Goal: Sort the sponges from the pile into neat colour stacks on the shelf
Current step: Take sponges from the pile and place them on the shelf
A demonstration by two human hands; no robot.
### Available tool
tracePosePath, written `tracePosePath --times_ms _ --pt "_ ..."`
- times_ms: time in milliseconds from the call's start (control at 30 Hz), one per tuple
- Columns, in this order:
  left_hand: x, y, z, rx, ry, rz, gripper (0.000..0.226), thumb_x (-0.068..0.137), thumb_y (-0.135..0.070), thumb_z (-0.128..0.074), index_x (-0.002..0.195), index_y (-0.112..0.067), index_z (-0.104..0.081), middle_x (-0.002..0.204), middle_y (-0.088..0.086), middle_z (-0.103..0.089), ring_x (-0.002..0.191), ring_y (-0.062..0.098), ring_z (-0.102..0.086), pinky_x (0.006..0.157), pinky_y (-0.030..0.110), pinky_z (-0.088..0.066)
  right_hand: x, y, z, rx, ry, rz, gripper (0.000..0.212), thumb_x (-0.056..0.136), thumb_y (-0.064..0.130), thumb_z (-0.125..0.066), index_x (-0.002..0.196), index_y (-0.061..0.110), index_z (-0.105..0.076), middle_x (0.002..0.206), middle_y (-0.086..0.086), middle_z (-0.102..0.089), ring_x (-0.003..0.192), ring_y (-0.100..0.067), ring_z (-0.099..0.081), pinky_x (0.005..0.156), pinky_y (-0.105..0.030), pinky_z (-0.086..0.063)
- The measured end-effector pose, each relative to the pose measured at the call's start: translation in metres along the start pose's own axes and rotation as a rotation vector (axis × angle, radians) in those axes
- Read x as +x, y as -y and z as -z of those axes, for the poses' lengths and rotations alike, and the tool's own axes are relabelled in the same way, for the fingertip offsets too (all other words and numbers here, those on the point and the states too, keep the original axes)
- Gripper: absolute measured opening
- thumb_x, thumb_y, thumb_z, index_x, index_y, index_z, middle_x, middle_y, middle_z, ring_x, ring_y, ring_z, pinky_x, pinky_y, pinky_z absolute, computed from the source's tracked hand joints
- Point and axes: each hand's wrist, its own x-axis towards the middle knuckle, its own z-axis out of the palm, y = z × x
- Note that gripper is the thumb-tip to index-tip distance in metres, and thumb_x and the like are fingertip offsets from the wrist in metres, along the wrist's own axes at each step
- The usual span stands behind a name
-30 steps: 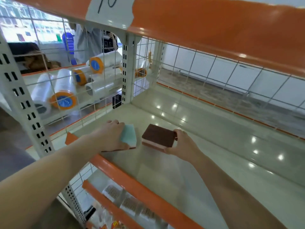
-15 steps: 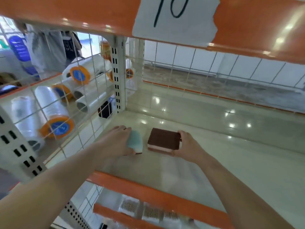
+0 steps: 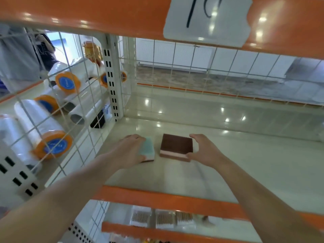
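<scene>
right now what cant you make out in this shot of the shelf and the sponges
- Teal sponge, head view: mostly covered by the left hand; how many lie under it is hidden.
- Brown sponge stack: right end is behind the right hand, so that grip is unclear.
- Paper label: cut off by the top edge.
- The pile of sponges: out of frame.
- Boxes on the lower shelf: too blurred to identify.

On the shelf [image 3: 228, 155] I've got two sponges side by side, near its left end. My left grip [image 3: 130, 151] rests on the left sponge [image 3: 149, 149]; my right grip [image 3: 204, 150] sits at the right sponge's [image 3: 176, 146] right edge. Beyond the wire divider [image 3: 73, 109] on the left lie rolls [image 3: 40, 127].
</scene>
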Motion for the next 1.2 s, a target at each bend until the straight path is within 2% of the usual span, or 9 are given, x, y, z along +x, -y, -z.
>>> tracePosePath --times_ms 67,233,367,600,733,867,1033,1200 --pt "-0.003 0.001 0.0 0.013 -0.023 -0.012 0.062 0.086 -0.04 -0.06 0.139 -0.015 -0.04 0.141 0.001 -0.042 0.127 0.019 -0.04 0.103 0.028 -0.032 -0.003 0.004 0.0 0.009 -0.046 0.037 0.059 0.08 0.017 -0.066 0.135 0.013 -0.045 0.136 -0.003 -0.045 0.125 -0.015 -0.042 0.088 -0.011 -0.025" --pt "-0.01 0.004 -0.004 0.086 -0.073 -0.009 0.044 0.088 -0.042 -0.053 0.127 -0.02 -0.053 0.129 -0.002 -0.051 0.115 0.019 -0.046 0.092 0.033 -0.042 -0.005 0.014 -0.009 -0.021 -0.064 0.092 0.044 0.083 0.02 -0.063 0.126 0.014 -0.056 0.122 -0.003 -0.053 0.115 -0.017 -0.048 0.088 -0.018 -0.033" --pt "-0.008 0.008 -0.006 0.047 -0.024 0.018 0.045 0.09 -0.042 -0.051 0.128 -0.019 -0.052 0.136 -0.001 -0.046 0.122 0.021 -0.043 0.1 0.038 -0.04 0.0 0.016 -0.014 -0.094 -0.049 0.084 0.046 0.082 0.021 -0.064 0.127 0.013 -0.055 0.124 -0.004 -0.05 0.116 -0.018 -0.046 0.092 -0.022 -0.035" --pt "0.01 0.008 -0.01 0.009 0.027 -0.006 0.055 0.093 -0.043 -0.048 0.141 -0.018 -0.037 0.145 -0.001 -0.037 0.133 0.018 -0.034 0.106 0.034 -0.033 0.01 0.009 -0.013 -0.161 -0.037 0.077 0.052 0.084 0.022 -0.061 0.133 0.012 -0.048 0.135 -0.003 -0.044 0.123 -0.017 -0.042 0.099 -0.025 -0.034" --pt "0.027 0.005 -0.012 0.013 0.037 -0.002 0.057 0.094 -0.041 -0.045 0.144 -0.017 -0.031 0.149 0.0 -0.03 0.137 0.018 -0.027 0.107 0.029 -0.027 0.02 0.006 -0.013 -0.191 -0.039 0.065 0.054 0.084 0.022 -0.061 0.136 0.013 -0.046 0.135 -0.003 -0.042 0.124 -0.018 -0.04 0.1 -0.027 -0.035" --pt "0.043 0.007 -0.012 0.043 0.068 0.031 0.062 0.094 -0.043 -0.046 0.146 -0.018 -0.025 0.153 0.0 -0.023 0.139 0.021 -0.023 0.108 0.031 -0.027 0.031 0.006 -0.014 -0.204 -0.058 0.061 0.055 0.082 0.021 -0.061 0.135 0.014 -0.046 0.133 -0.002 -0.043 0.122 -0.018 -0.04 0.097 -0.029 -0.039" --pt "0.059 0.013 -0.012 0.052 0.054 0.013 0.062 0.091 -0.042 -0.049 0.144 -0.016 -0.028 0.149 0.0 -0.029 0.137 0.019 -0.028 0.106 0.03 -0.031 0.043 0.004 -0.015 -0.209 -0.075 0.067 0.055 0.081 0.023 -0.063 0.133 0.015 -0.046 0.132 0.0 -0.043 0.121 -0.018 -0.04 0.095 -0.029 -0.04" --pt "0.069 0.015 -0.011 0.048 0.048 0.013 0.063 0.091 -0.041 -0.051 0.144 -0.016 -0.029 0.151 -0.001 -0.027 0.139 0.017 -0.026 0.109 0.03 -0.029 0.051 0.001 -0.016 -0.195 -0.077 0.057 0.053 0.081 0.023 -0.065 0.13 0.016 -0.045 0.133 0.001 -0.044 0.122 -0.017 -0.041 0.095 -0.03 -0.04"
